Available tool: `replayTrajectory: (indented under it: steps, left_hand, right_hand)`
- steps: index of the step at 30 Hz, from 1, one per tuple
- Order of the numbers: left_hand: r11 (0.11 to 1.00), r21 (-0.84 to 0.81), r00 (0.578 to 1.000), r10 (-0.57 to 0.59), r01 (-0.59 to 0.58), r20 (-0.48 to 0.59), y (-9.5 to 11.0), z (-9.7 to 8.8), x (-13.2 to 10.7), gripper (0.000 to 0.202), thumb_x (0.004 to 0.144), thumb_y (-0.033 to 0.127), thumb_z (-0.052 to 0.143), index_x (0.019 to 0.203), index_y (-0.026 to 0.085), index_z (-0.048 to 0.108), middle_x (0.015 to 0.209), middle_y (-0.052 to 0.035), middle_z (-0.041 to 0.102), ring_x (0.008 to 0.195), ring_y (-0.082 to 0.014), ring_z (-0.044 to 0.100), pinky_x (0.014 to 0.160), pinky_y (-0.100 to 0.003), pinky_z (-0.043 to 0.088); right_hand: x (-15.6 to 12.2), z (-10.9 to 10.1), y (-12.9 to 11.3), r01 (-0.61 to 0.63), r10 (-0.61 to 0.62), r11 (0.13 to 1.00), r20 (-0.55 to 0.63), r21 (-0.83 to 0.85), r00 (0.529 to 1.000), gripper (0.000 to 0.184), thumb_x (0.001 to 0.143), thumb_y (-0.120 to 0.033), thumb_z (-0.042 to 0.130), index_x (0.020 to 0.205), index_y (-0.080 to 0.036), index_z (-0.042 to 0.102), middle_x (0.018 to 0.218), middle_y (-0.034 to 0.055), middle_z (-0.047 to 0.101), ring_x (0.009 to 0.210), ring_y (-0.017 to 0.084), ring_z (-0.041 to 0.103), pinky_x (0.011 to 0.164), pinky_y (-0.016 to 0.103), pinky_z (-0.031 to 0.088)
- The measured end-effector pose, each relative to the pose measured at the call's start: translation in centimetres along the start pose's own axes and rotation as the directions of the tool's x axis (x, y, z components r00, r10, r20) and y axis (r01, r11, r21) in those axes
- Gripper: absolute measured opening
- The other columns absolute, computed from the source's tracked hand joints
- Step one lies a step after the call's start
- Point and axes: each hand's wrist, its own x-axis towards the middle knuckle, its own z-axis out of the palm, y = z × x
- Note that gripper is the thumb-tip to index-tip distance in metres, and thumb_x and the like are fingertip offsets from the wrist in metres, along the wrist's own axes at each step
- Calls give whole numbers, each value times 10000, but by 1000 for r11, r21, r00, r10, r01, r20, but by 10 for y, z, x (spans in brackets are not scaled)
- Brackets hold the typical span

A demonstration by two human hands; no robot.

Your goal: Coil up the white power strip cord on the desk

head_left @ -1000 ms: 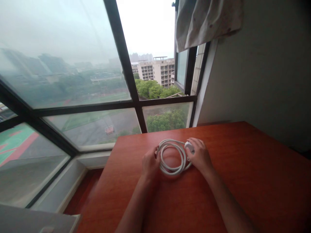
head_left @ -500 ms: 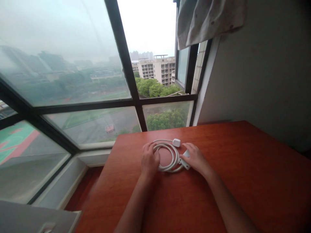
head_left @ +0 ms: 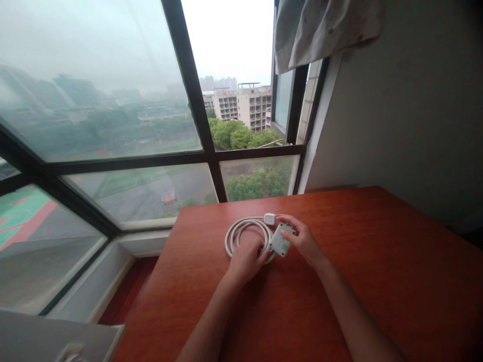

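White block (head_left: 280, 243) sits in right hand (head_left: 307, 244) beside coiled cable (head_left: 228, 241).

It's an upper-floor room (head_left: 396, 115) — curtain (head_left: 320, 37), windows (head_left: 113, 85) overlooking treetops (head_left: 234, 134).

One cam, worn on the head, looking fwd & down from above a reddish-brown wooden desk (head_left: 377, 241). Near end of desk runs out of frame at btm; far edge shows approx. mid-ht. Forearms enter from btm edge, so POV = wearer's own; left hand (head_left: 245, 261) & right hand (head_left: 304, 241) sit near, just below ctr. Beyond desk, view faces a multi-pane window (head_left: 210, 155), ctr & L, w/ verticals leaning; curtain (head_left: 320, 35) top R, wall (head_left: 396, 125) far R. Pic squeezed vert. by 1/4.
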Motion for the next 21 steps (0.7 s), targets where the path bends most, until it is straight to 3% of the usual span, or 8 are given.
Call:
replayTrajectory:
  steps: [3, 6, 9, 12, 14, 17, 21]
  left_hand:
    - [991, -125, 995, -52, 42, -82, -7, 6, 5, 237, 823, 420, 570, 814, 185, 554, 723, -4, 579, 633, -141, 483, 571, -249, 278]
    - [931, -365, 989, -51, -4, -141, -9, 2, 11, 238, 832, 404, 560, 780, 173, 538, 702, 11, 540, 637, -127, 467, 592, -240, 328]
    - [775, -632, 979, -108, -26, -173, -7, -11, 13, 265, 832, 426, 575, 804, 165, 534, 683, 20, 527, 611, -111, 471, 564, -218, 352]
    - [593, -805, 949, -258, 6, -183, -7, -29, 12, 306, 834, 470, 577, 839, 171, 512, 624, 41, 507, 510, -82, 439, 479, -185, 318]
    - [523, -852, 909, -349, -15, -230, -10, -40, 11, 319, 838, 486, 573, 817, 178, 492, 595, 52, 503, 450, -63, 396, 431, -166, 285]
    - [489, -869, 864, -404, -75, -302, -16, -52, 10, 332, 819, 482, 603, 768, 175, 489, 581, 43, 531, 423, -52, 385, 404, -154, 274]
    - [455, -883, 851, -415, -113, -323, -20, -58, 11, 316, 796, 457, 639, 799, 154, 549, 591, 28, 571, 414, -44, 387, 400, -154, 279]
  right_hand:
    - [1, -3, 10, -56, 54, 987, -18, -150, 998, 395, 733, -244, 589, 1121, -182, 628, 1170, 85, 649, 1054, 236, 609, 933, 363, 469]
    - [3, -6, 21, -123, 118, 960, -36, -250, 992, 485, 714, -248, 597, 1194, -181, 598, 1114, 91, 676, 970, 232, 642, 879, 357, 496]
    - [5, -12, 28, -136, 117, 951, -88, -276, 989, 514, 700, -259, 625, 1209, -189, 590, 1103, 95, 683, 955, 231, 651, 865, 353, 506]
    - [8, -22, 34, -143, 100, 969, -211, -202, 972, 511, 706, -310, 651, 1197, -184, 591, 1143, 107, 667, 982, 239, 647, 863, 359, 514]
    - [11, -32, 39, -162, 113, 979, -324, -126, 939, 536, 704, -369, 670, 1196, -173, 588, 1154, 117, 660, 956, 245, 652, 827, 363, 530]
    - [14, -48, 51, -187, 138, 980, -454, -64, 880, 553, 698, -425, 671, 1175, -156, 597, 1142, 127, 662, 929, 248, 656, 781, 359, 543]
    - [15, -64, 66, -241, 113, 951, -507, -193, 855, 516, 697, -414, 638, 1143, -155, 622, 1098, 123, 680, 926, 252, 656, 800, 369, 529]
